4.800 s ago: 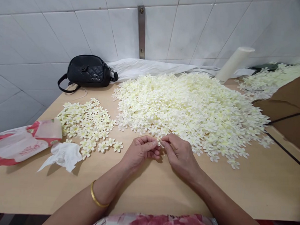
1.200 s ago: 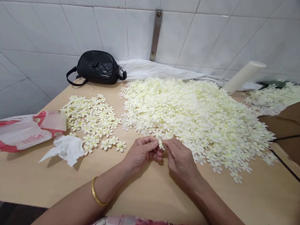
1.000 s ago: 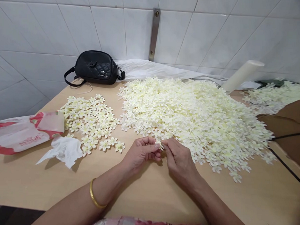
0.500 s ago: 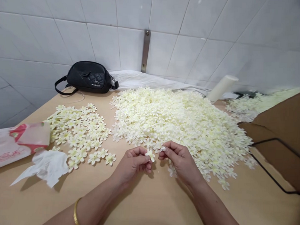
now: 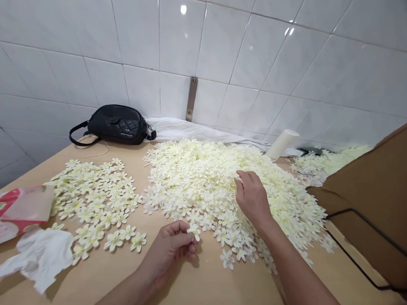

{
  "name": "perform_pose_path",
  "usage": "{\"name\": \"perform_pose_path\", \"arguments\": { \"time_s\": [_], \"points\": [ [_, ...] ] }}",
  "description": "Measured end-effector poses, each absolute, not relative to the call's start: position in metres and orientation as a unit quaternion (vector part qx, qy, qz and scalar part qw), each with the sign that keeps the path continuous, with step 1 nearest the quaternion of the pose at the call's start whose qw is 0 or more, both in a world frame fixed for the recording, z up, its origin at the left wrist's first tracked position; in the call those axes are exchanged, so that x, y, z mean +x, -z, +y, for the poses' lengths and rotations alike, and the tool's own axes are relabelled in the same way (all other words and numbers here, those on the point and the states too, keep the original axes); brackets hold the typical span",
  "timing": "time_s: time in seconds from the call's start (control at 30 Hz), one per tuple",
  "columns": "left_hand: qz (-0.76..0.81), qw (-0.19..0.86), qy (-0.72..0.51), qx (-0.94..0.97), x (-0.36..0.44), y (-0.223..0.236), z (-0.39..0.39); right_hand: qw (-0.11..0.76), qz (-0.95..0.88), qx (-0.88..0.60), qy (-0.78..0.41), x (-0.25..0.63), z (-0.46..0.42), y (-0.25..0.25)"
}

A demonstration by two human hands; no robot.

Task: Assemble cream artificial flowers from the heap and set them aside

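Note:
My left hand is low in front of the big heap, pinching a small white artificial flower between thumb and fingertips. My right hand is over the heap of white and pale-yellow artificial flowers. Its thumb and index fingertip are a little apart and near the flowers, with nothing seen between them; whether they touch the heap I cannot tell. A smaller spread of flowers with yellower centres lies to the left of my left hand.
A crumpled white tissue and a red-and-white packet are at the left. A black bag stands against the tiled wall. A white roll leans behind the heap. At the right is a brown cardboard box with a black wire frame.
My right hand has moved away from the left, forward and up over the heap. The white petal-like piece at its fingertips no longer shows. The left hand still holds its flower. The view has tilted up.

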State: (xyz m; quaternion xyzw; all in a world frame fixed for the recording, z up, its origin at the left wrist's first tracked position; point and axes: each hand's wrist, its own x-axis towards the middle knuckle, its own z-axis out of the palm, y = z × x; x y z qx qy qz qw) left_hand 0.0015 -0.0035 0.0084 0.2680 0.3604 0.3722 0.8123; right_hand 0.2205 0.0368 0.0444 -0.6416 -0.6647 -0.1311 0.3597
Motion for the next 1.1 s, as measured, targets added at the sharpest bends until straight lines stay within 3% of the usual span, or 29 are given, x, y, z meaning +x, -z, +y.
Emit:
{"name": "perform_pose_path", "arguments": {
  "time_s": [0.17,0.33,0.67,1.1],
  "points": [
    [0.342,0.813,-0.389,0.267,0.0,-0.004,-0.006,0.407,-0.705,-0.579,0.037,0.17,-0.022,-0.042],
    [0.314,0.827,-0.383,0.265,-0.002,-0.002,-0.009,0.378,-0.749,-0.537,-0.089,0.134,-0.049,-0.023],
    [0.303,0.833,-0.35,0.303,-0.003,-0.002,-0.008,0.314,-0.76,-0.561,-0.095,0.132,-0.047,-0.008],
    [0.316,0.83,-0.337,0.313,-0.005,-0.002,-0.006,0.364,-0.723,-0.553,-0.197,0.137,-0.048,-0.012]
  ]
}}
